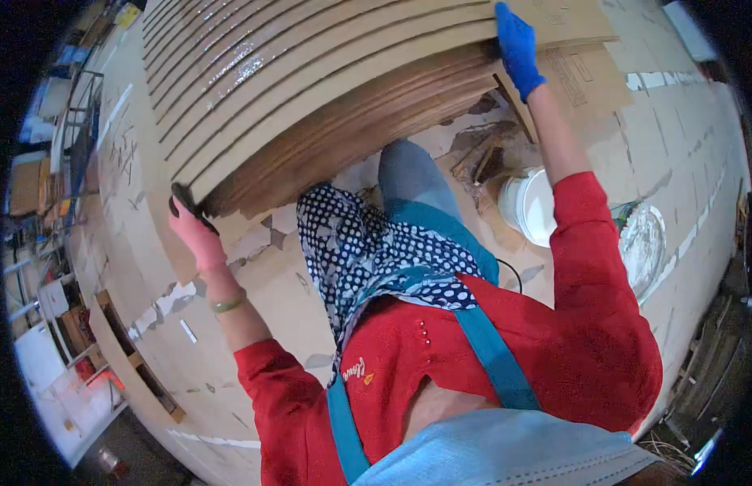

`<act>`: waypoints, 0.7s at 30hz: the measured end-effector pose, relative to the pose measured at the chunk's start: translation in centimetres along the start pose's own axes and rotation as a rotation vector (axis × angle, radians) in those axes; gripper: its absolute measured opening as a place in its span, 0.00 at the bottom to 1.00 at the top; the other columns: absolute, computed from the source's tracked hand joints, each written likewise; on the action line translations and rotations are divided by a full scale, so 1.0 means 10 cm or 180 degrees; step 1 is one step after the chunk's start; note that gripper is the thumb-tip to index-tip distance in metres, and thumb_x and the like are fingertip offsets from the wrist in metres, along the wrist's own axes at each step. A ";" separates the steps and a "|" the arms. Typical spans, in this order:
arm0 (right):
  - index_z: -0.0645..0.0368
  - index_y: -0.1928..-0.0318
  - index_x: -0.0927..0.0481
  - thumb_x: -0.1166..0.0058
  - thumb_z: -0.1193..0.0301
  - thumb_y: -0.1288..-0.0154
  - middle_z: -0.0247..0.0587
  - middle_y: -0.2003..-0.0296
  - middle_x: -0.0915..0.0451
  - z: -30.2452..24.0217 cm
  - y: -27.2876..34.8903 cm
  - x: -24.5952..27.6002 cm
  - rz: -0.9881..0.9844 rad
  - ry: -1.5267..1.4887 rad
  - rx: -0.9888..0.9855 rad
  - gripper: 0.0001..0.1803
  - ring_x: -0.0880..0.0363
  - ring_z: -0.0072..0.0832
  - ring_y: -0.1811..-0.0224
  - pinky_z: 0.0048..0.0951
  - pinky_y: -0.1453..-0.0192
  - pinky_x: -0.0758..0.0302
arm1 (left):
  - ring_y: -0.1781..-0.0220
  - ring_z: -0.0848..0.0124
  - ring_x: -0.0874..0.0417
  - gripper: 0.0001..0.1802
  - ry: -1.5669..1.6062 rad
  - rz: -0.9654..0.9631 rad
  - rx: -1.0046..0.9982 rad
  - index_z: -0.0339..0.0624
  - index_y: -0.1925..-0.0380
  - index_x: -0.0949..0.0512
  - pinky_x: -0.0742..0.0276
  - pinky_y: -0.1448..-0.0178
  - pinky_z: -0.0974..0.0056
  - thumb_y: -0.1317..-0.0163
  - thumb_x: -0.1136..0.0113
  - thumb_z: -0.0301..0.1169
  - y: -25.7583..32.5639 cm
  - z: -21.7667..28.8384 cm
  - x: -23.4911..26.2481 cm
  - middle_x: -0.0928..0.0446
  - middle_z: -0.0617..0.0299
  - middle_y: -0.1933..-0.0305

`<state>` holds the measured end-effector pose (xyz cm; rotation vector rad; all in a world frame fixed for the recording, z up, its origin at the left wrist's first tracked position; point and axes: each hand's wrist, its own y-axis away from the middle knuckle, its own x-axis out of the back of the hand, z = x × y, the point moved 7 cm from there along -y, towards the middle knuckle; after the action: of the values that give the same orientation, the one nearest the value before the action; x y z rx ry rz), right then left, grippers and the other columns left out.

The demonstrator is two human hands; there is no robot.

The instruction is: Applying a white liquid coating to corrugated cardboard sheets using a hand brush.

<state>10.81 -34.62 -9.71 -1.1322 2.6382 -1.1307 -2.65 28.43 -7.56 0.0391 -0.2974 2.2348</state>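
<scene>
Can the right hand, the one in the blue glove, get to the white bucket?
Probably yes. The right hand is up at the end of the brown stack, but the white bucket stands beside the same arm's red sleeve, and nothing seems to block the way.

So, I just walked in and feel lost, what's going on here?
A person in a red top is handling a brown stack with dark lines across its top. The left hand, gloved pink and black, is at the near left corner; the right hand, gloved blue, is at the right end. A white bucket stands nearby.
</scene>
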 end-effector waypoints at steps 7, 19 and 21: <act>0.58 0.65 0.22 0.54 0.65 0.33 0.41 0.72 0.21 -0.21 0.19 -0.25 -0.0509 0.2135 0.1012 0.11 0.23 0.33 0.71 0.39 0.65 0.25 | 0.59 0.49 0.19 0.23 -0.2371 0.0449 -0.0235 0.34 0.62 0.23 0.26 0.55 0.50 0.35 0.58 0.45 -0.16 -0.09 -0.15 0.21 0.42 0.62; 0.49 0.62 0.23 0.58 0.68 0.35 0.41 0.72 0.22 -0.12 0.15 -0.36 -0.0463 0.3317 0.1414 0.09 0.23 0.39 0.77 0.41 0.75 0.25 | 0.60 0.46 0.21 0.22 -0.3497 0.0614 -0.0289 0.36 0.62 0.22 0.28 0.54 0.47 0.36 0.62 0.40 -0.16 -0.01 -0.28 0.21 0.43 0.62; 0.49 0.62 0.24 0.59 0.68 0.36 0.41 0.71 0.22 -0.19 0.17 -0.37 -0.0476 0.3315 0.1354 0.09 0.23 0.40 0.77 0.41 0.76 0.25 | 0.59 0.46 0.21 0.23 -0.3480 0.0557 -0.0324 0.36 0.61 0.22 0.28 0.54 0.47 0.37 0.62 0.41 -0.16 -0.04 -0.24 0.21 0.43 0.62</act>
<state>11.89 -30.31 -10.20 -0.7554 2.6134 -2.7335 0.14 27.63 -7.93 1.2312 -1.0139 2.1533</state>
